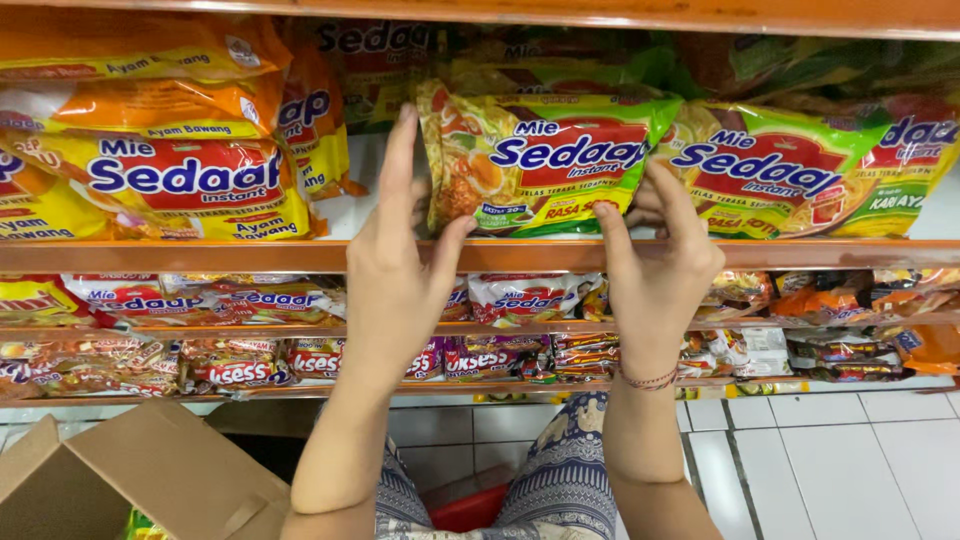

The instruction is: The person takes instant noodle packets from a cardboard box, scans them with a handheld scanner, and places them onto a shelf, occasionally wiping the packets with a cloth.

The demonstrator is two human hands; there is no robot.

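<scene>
From the head camera, both hands grip a green-and-yellow noodle packet (pixel 540 160) standing on the orange shelf (pixel 250 255). Its long axis runs level along the shelf's front edge, its printed face turned outward. The left hand (pixel 400 270) clasps the packet's left end, fingers (pixel 400 150) up behind it; the right hand (pixel 660 265) holds its lower right corner. A cardboard box (pixel 130 480) sits below the shelf.

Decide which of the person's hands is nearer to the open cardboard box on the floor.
Left. The left hand grips the left end of the green noodle packet, up and right of the cardboard box. The right hand holds the packet's right end, farther away.
</scene>
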